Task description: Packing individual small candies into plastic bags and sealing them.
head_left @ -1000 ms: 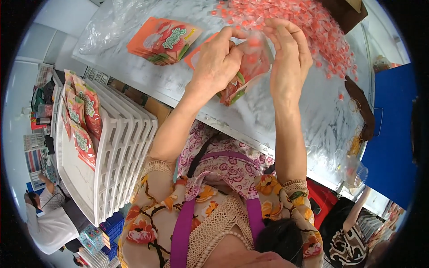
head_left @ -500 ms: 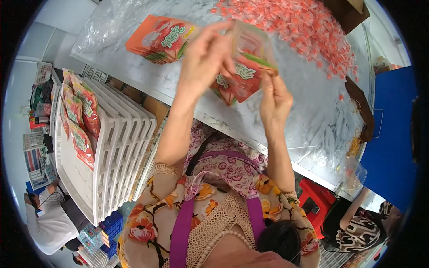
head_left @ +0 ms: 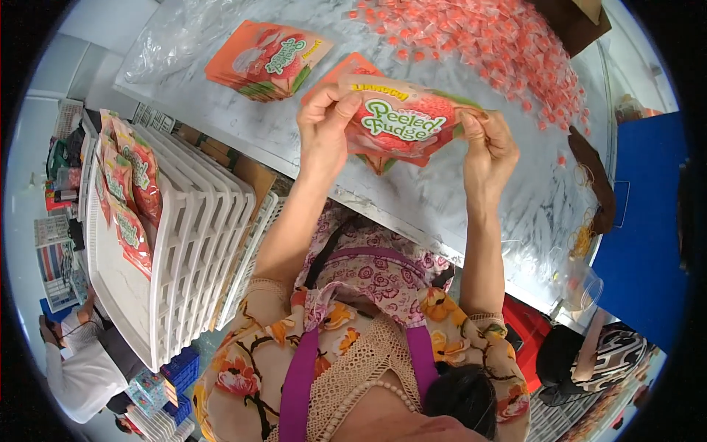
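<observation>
Stretched between my two hands is a red printed candy pouch [head_left: 401, 121], its front turned up toward me. My left hand [head_left: 325, 127] pinches one end, thumb on top. The other end is gripped by my right hand [head_left: 489, 151] between thumb and fingers. Part of another orange-red pouch [head_left: 353, 66] shows behind the held one, lying on the marble-patterned table [head_left: 412, 202]. A stack of flat candy pouches [head_left: 269, 60] lies farther left. Beyond my hands spreads a large heap of small wrapped red candies [head_left: 471, 37].
White stacked trays [head_left: 199, 236] stand left of the table, with several filled pouches [head_left: 132, 195] on the top one. Clear plastic film [head_left: 173, 44] lies far left. Rubber bands [head_left: 584, 236] and a clear cup [head_left: 582, 287] sit at the right edge, beside a blue panel [head_left: 648, 228]. Other people [head_left: 81, 361] are nearby.
The pouch has turned from upright to lying lengthwise, front facing me. My left hand came down from its upper edge to its left end; my right hand shifted right.
</observation>
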